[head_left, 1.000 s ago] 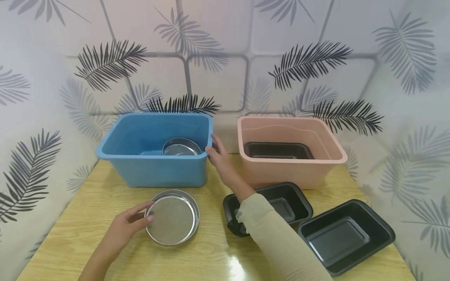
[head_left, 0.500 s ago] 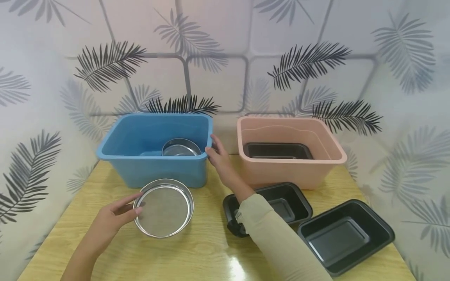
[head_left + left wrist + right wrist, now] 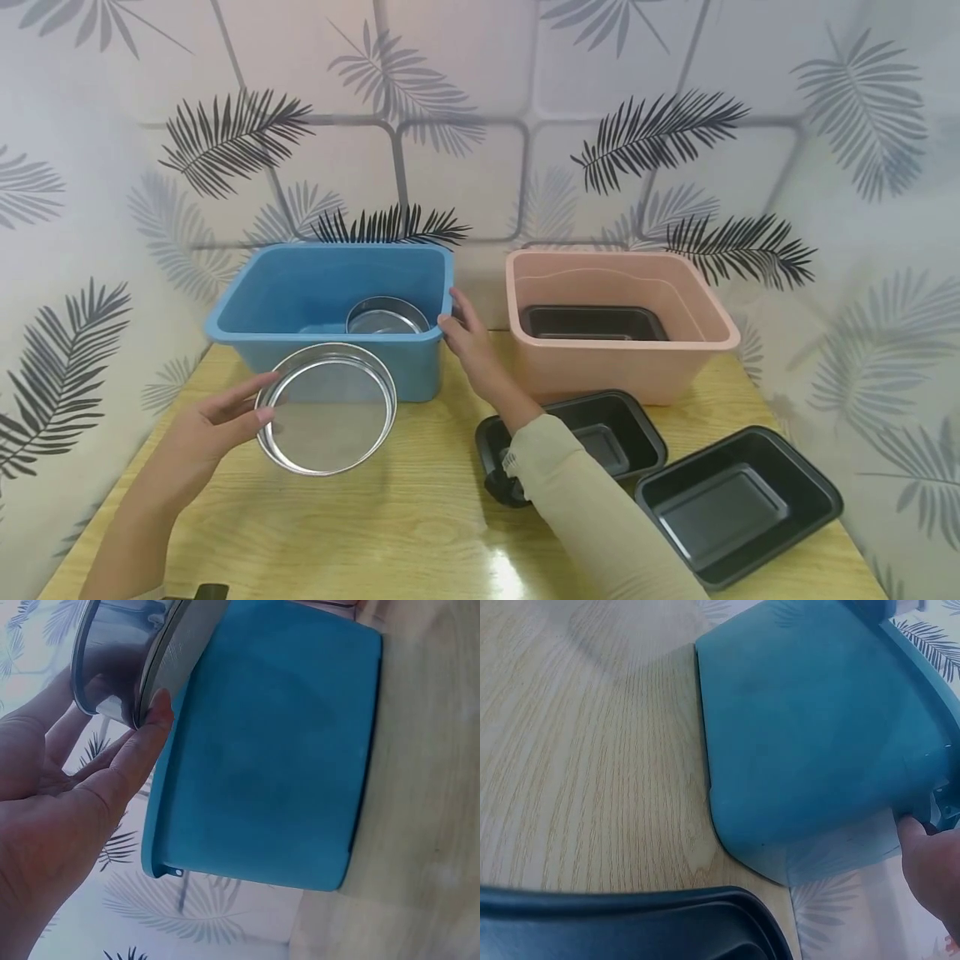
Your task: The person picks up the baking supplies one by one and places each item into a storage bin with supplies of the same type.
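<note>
My left hand (image 3: 197, 437) pinches the left edge of a round metal pan (image 3: 327, 410), which it holds tilted above the table in front of the blue bin (image 3: 337, 371). In the left wrist view, the thumb and fingers of the hand (image 3: 82, 776) grip the shiny pan (image 3: 124, 656) beside the blue bin (image 3: 262, 750). My right hand (image 3: 483, 354) grips the right rim of the blue bin; in the right wrist view part of that hand (image 3: 934, 866) shows at the bin's edge (image 3: 817, 735). Another round pan (image 3: 386, 317) lies inside the blue bin.
A pink bin (image 3: 615, 367) with a dark pan (image 3: 592, 322) inside stands at the back right. Two black rectangular pans (image 3: 645, 421) (image 3: 738, 507) lie before it on the wooden table (image 3: 360, 542), one partly under my right forearm. A leaf-patterned backdrop (image 3: 465, 125) stands behind.
My left hand has lifted the round pan off the table and moved it left and toward the blue bin. My right hand has stayed on the rim.
</note>
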Demonstrator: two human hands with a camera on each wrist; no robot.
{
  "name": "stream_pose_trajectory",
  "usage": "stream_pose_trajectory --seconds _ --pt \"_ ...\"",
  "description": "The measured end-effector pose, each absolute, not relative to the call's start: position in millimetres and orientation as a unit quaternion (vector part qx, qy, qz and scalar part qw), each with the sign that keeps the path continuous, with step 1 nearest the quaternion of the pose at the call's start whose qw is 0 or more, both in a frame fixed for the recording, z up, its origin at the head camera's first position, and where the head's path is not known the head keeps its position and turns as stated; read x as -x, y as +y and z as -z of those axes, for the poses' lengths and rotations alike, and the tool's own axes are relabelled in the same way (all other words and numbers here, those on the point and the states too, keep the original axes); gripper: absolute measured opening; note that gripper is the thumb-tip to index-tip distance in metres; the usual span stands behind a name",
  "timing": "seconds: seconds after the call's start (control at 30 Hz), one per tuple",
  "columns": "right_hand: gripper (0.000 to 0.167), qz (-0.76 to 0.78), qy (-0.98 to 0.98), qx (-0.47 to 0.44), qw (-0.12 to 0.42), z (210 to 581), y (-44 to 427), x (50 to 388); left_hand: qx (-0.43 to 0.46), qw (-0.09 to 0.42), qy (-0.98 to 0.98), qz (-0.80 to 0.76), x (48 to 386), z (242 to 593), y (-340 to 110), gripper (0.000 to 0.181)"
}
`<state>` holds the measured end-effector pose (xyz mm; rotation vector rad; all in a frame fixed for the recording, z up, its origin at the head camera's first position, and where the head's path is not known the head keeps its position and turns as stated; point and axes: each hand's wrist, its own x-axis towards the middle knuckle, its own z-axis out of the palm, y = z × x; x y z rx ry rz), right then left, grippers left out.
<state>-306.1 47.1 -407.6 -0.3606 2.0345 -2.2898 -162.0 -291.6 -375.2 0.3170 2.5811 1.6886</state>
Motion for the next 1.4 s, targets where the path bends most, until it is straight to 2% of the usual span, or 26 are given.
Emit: stream_pose_trajectory --seconds 0.3,0.6,1.1,1.4 --pt "0.061 0.742 0.658 0.122 0.032 406.4 46.7 306.7 -0.122 0.016 0.825 -0.551 183.2 357.9 -288.3 0.053" --pt "0.060 0.747 0.652 0.126 0.029 407.1 46.5 306.4 -0.102 0.011 0.826 -0.555 212.1 338.9 -285.2 0.051" --pt "0.059 0.736 0.665 0.129 0.024 406.3 46.6 305.8 -0.116 0.048 0.750 -0.649 264.9 323.3 -279.5 0.060" --pt "0.057 0.729 0.670 0.136 0.025 406.8 46.8 307.0 -0.104 0.078 0.757 -0.641 308.7 313.2 -267.4 0.063"
